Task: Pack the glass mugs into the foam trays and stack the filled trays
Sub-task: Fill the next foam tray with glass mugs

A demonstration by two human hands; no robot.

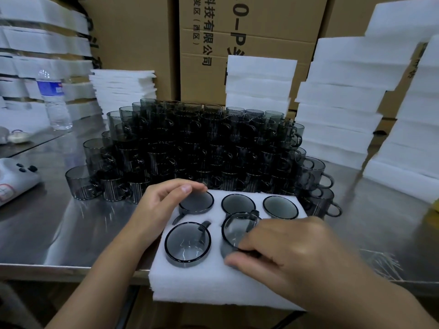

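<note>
Closest in, the right hand [297,252] reaches from the lower right over the foam tray [202,281], its fingers and thumb curled round the rim of a smoky glass mug [238,230]. This held mug sits tilted above the middle well of the front row, not seated flat. The left hand [161,203] lies at the tray's back left corner with bent fingers [187,188] resting over the far rim of the back-left mug [196,202]. Its thumb is hidden, so whether it pinches the glass cannot be told. The two hands are apart, one at each side of the tray. Three more mugs stand upright in wells: the front-left mug [187,243], the back-middle mug [238,204] and the back-right mug [280,207]. The front right well is covered by the right hand. The tray rests on the steel table [71,222] at its near edge and overhangs it towards the camera. Just behind the tray rises a heap of loose mugs [202,143], piled several layers high. Stacks of white foam trays [344,103] stand to the right, a shorter foam stack [259,81] behind the heap, and thin foam sheets [123,89] at back left. A water bottle [53,100] stands at the left, with cardboard boxes [237,32] behind everything.
</note>
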